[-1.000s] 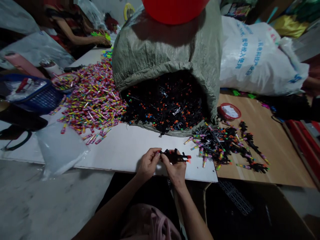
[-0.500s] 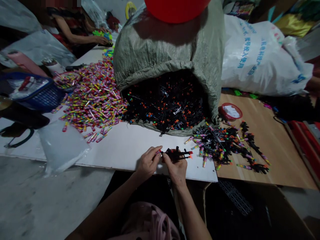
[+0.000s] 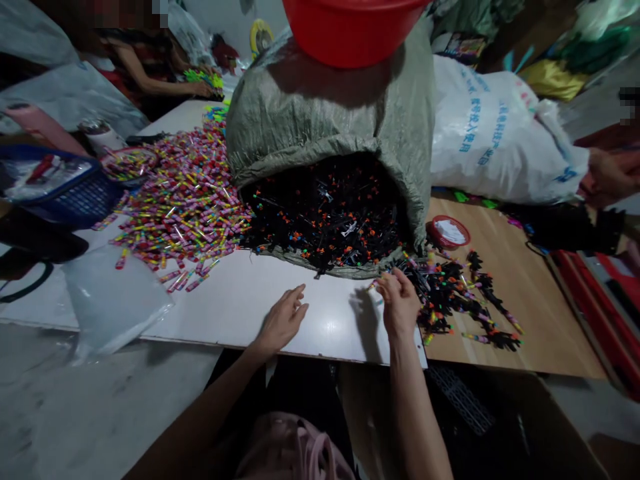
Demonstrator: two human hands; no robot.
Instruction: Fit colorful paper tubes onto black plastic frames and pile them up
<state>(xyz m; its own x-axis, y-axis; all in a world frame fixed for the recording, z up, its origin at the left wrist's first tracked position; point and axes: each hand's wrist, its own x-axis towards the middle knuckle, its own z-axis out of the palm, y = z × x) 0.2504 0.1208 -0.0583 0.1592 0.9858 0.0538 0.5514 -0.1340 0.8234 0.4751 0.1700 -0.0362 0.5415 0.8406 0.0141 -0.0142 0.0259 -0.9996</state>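
My left hand hovers over the white tabletop, its fingers loosely spread and holding nothing. At the left edge of a pile of black toy guns with colorful tubes attached, my right hand is raised above the table. Its fingers are half bent and apart, and nothing shows in them, though the far side of that hand is hidden. Ahead of both hands, a grey-green woven sack lies with its mouth toward me, full of small black toy guns with orange parts.
Many candy-colored tubes are heaped at left, beside a blue basket and a clear plastic bag. A red basin rests atop the sack. Right are a small red basket and a white sack. A co-worker handles green pieces.
The toy gun held between both hands is no longer seen in them. My right hand has moved right to the pile; my left hand has let go and opened. The view has shifted slightly.
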